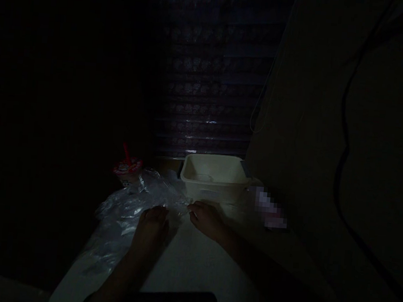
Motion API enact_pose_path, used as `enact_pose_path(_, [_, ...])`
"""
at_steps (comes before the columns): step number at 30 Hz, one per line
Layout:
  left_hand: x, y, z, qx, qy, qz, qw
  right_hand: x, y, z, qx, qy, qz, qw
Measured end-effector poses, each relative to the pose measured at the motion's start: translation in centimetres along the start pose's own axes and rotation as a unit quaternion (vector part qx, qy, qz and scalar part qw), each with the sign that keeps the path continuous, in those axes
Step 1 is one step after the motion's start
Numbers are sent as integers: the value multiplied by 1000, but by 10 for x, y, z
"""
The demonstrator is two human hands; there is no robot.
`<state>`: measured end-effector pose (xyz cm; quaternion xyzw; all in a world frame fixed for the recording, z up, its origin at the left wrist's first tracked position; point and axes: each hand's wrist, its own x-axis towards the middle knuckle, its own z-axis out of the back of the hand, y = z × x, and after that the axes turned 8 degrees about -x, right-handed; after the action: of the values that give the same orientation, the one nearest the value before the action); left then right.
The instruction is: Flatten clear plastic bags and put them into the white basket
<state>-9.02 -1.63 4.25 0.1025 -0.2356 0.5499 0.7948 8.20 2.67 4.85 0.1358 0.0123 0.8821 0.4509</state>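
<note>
Both forearms (124,267) reach forward, the left hand (153,219) and right hand (204,217) near each other, fingers (194,208) bent.

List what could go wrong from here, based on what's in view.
1. The cup with the red straw stands close by the crumpled clear plastic, so a sharp tug on the sheet might knock it over.
2. The right hand is just in front of the white basin; a careless sweep could bump it.
3. The light is very dim, so thin, see-through film near the left hand may be easily misjudged.
</note>
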Motion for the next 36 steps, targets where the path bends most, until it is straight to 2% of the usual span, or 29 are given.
enact_pose_path(3, [-6,-3,-10,9,3,-7,1000,0,6,-17,-12,-6,-20,1000])
enact_pose_path(6, [-8,-1,-17,10,-7,-5,1000,3,8,-24,-23,-21,-40,999])
enact_pose_path(10, [-7,0,-16,7,-24,8,1000,5,3,-24,-28,-37,-49,998])
enact_pose_path(13, [1,-10,-13,0,-44,8,999,-1,-3,-18,-18,-68,-44,997])
enact_pose_path(16, [18,-25,-17,-26,-46,-33,998,-9,-12,-9,5,-127,-26,992])
enact_pose_path(19, [36,-35,-29,-36,-12,-61,997,-16,-25,-2,19,-184,-30,982])
enact_pose_path(23, [44,-31,-41,-23,25,-63,997,-22,-47,-1,62,-241,-65,966])
enact_pose_path(26, [42,-22,-43,-38,23,-67,997,-28,-62,-4,124,-267,-67,953])
enact_pose_path(32, [39,-7,-37,-139,-22,-58,988,-34,-81,6,279,-227,-147,921])
enact_pose_path(34, [40,-8,-31,-174,-44,-59,982,-33,-82,12,300,-208,-144,920])
enact_pose_path(36, [43,-14,-21,-214,-43,-53,974,-33,-79,18,307,-189,-118,925])
